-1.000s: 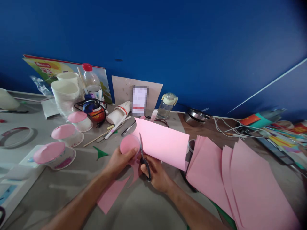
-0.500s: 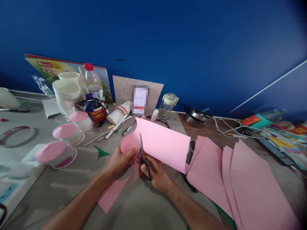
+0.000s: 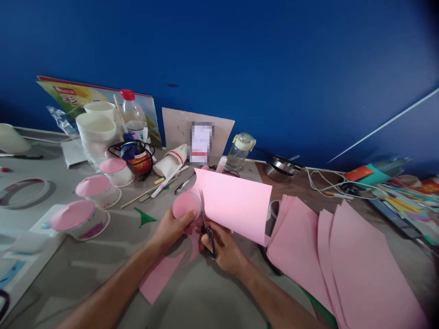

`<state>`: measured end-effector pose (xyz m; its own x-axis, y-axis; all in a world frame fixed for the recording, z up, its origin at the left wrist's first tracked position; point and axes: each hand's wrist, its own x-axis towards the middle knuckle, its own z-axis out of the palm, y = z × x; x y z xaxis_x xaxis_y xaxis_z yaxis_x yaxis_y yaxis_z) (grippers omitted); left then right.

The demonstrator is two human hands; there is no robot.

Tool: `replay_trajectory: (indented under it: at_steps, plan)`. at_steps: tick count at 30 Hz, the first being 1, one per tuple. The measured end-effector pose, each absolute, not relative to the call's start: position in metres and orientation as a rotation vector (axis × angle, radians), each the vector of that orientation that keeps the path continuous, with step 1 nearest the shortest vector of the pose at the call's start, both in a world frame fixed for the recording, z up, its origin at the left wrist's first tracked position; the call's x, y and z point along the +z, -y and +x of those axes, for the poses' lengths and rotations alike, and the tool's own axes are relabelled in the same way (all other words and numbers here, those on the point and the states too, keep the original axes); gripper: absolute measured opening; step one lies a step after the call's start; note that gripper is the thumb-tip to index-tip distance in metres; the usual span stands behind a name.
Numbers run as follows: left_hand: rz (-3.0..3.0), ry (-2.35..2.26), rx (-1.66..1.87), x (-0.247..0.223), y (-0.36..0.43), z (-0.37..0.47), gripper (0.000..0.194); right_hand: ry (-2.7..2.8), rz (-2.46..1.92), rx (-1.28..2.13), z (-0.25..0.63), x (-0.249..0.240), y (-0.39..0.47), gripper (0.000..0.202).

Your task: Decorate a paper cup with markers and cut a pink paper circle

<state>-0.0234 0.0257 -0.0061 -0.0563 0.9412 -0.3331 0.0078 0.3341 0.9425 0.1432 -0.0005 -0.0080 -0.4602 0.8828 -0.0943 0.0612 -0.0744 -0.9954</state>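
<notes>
My left hand (image 3: pixel 176 225) pinches a sheet of pink paper (image 3: pixel 235 203) at a rounded, partly cut portion, thumb on top. The sheet's wide uncut part stretches to the right, its far end curling. In my right hand (image 3: pixel 222 246) is a pair of scissors (image 3: pixel 209 233) with black handles, its blades upright against the paper at the right edge of the round portion. A narrow cut strip of pink paper dangles below my fingers. Under my left wrist lies a pink offcut (image 3: pixel 163 278) on the table.
Paper bowls with pink paper tops (image 3: pixel 98 189) stand in a row at left. Stacked white paper cups (image 3: pixel 94 132) and a red-capped bottle (image 3: pixel 132 114) are behind them. Pink sheets (image 3: pixel 366 265) lie at right. A glass jar (image 3: pixel 240 153) stands near the blue wall.
My hands, the scissors and the cut hardly move. The far right end of the pink sheet has shifted slightly, and the view has moved a little.
</notes>
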Motion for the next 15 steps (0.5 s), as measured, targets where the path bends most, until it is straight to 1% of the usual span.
replay_trajectory:
  at_steps: [8,15]
  plan:
    - [0.898,-1.391,0.984,-0.0032,-0.0253,-0.0225,0.038,1.537,-1.039,1.616,0.1431,-0.0067,0.0001,0.040]
    - [0.941,-1.377,0.984,-0.0045,-0.0251,-0.0236,0.038,1.501,-1.046,1.635,0.1423,-0.0092,0.0007,0.044]
